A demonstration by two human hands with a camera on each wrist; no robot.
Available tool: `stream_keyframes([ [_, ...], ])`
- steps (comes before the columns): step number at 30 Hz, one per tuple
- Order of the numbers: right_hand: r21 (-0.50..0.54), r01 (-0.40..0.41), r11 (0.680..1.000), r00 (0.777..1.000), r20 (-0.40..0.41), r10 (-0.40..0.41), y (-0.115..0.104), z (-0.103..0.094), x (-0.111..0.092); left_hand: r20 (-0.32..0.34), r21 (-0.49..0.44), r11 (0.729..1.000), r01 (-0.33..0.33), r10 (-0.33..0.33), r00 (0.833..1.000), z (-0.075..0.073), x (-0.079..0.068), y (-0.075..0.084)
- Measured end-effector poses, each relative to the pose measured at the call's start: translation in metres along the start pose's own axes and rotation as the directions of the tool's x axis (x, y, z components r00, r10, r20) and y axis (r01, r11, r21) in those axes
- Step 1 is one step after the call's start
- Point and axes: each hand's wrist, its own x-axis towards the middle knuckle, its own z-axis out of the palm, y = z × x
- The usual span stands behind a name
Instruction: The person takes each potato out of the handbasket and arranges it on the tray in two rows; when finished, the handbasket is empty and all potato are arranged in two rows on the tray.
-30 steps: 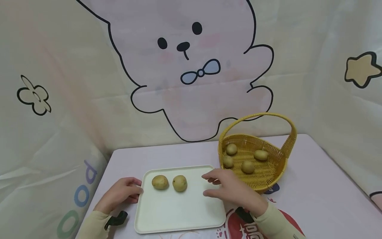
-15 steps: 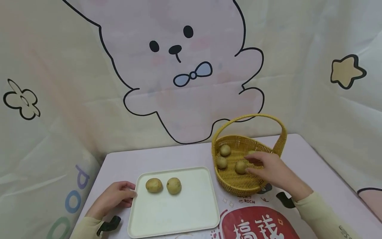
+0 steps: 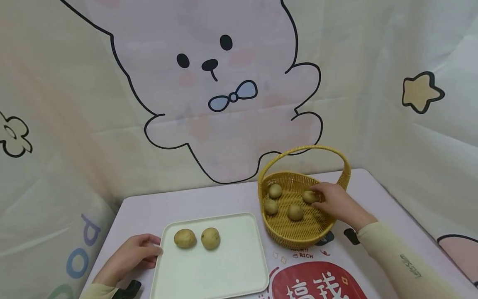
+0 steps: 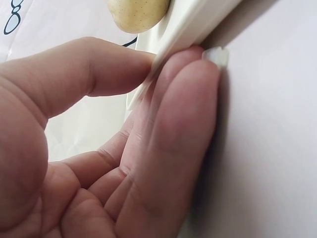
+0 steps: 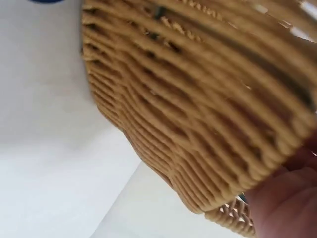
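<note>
My left hand (image 3: 130, 254) pinches the left edge of a cream tray (image 3: 209, 274); the left wrist view shows the thumb on the rim and fingertips underneath. Two potatoes, one oval (image 3: 184, 238) and one rounder (image 3: 210, 238), lie on the tray's far left part. Inside the yellow wicker basket (image 3: 287, 236), my right hand (image 3: 341, 203) has thumb and fingers around the right end of an oval potato (image 3: 309, 197), which they partly hide. In the right wrist view the basket's woven wall (image 5: 188, 99) covers most of that hand (image 5: 287, 203).
More potatoes sit in the basket: two at its left side (image 3: 275, 191) and one nearer the middle (image 3: 295, 212). A tall basket handle (image 3: 306, 148) arches over them. Behind the table (image 3: 194, 201) hangs a cloth (image 3: 224, 137) printed with a cartoon bear.
My right hand has gone from over the tray's right side into the basket, reaching the oval potato. The left hand stays at the tray edge. The head view has turned slightly right.
</note>
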Motion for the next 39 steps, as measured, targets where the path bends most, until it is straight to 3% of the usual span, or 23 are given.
stream_keyframes([
  [13,-0.063,0.001,0.998,1.0,0.028,0.001,0.01,0.008,0.014,0.004,-0.027,1.0,0.003,-0.003,1.0,0.003,0.0,0.003],
  [24,-0.04,0.02,0.999,1.0,0.014,-0.02,0.007,0.007,0.018,0.012,-0.008,1.0,-0.012,0.012,1.0,-0.002,0.003,-0.001],
  [39,0.014,-0.059,0.998,0.989,0.137,0.056,0.008,0.009,0.02,0.001,-0.017,1.0,0.009,-0.009,1.0,0.0,0.001,0.0],
])
